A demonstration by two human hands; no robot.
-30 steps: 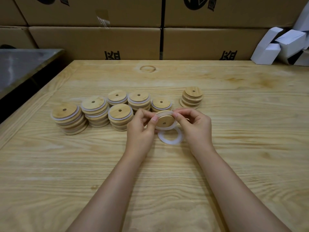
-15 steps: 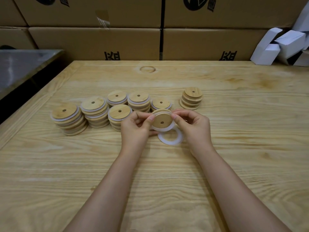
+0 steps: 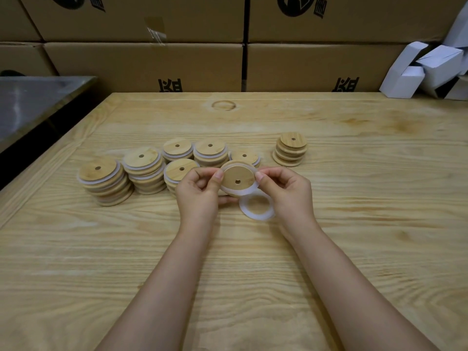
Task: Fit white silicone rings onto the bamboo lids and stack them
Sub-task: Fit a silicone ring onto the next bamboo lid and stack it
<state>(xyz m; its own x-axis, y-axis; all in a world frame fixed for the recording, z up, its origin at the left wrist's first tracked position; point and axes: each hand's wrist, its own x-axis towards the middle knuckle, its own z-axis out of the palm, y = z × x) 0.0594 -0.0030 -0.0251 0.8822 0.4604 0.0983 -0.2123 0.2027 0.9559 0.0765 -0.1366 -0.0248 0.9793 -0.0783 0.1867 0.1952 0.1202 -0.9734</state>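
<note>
Over the table (image 3: 354, 198), left hand (image 3: 200, 191) and right hand (image 3: 288, 191) pinch a lid (image 3: 238, 177) (white-ringed).

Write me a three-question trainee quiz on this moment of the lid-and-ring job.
1. True or false: both the left hand and the right hand pinch the raised bamboo lid.
2. Where does the loose silicone ring lie? A: flat on the wooden table, by the right hand. B: on top of a stack. C: on the metal surface.
3. Fill in: the far-right stack of lids shows ___ white rings.
Key: 1 true; 2 A; 3 no.
</note>
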